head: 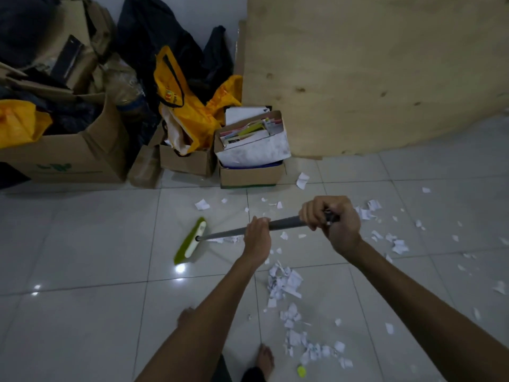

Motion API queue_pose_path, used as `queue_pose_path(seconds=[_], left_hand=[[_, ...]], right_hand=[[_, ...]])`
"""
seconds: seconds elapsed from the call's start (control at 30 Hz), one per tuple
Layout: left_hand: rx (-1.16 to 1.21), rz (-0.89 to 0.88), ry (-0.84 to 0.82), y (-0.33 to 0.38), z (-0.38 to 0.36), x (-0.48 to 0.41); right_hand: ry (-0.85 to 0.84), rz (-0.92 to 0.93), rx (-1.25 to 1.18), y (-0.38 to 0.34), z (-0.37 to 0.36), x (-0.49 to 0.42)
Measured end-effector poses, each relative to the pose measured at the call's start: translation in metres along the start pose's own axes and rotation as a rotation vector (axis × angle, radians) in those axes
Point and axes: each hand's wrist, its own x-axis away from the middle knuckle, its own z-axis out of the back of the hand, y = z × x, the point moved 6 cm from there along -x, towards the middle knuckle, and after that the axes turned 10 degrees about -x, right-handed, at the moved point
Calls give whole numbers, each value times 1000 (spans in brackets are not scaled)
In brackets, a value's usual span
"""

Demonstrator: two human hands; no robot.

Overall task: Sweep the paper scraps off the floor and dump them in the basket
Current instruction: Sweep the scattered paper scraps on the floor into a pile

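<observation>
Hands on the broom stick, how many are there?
2. The left hand grips the broom stick partway along, nearer the green broom head. The right hand grips its top end. Both show fully, so none seems hidden.

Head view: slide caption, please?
Left hand and right hand grip a broom, head low beside paper scraps on the floor.

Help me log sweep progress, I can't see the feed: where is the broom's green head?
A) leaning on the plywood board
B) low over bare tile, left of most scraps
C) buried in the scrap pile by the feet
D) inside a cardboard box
B: the broom head sits low over bare floor tile, with the scrap pile and most loose scraps off to its right.
</observation>
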Motion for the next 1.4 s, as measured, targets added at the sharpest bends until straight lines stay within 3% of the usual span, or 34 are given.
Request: queue_pose_path(seconds=[0.3,0.57,0.73,0.87,1.1,1.4], left_hand=[[-37,-142,-41,112,-89,53],[80,-205,-111,156,-120,108],[91,-264,-76,152,-120,132],[195,-236,-44,147,-106,154],[409,-137,-133,122,-81,205],[358,-86,80,68,-110,243]], right_hand=[[150,-72,32,-87,83,80],[260,-57,106,-132,93,136],[374,71,-60,-140,72,157],[353,123,-163,-153,48,158],[291,78,-226,-169,11,169],[271,-71,-313,-139,-3,191]])
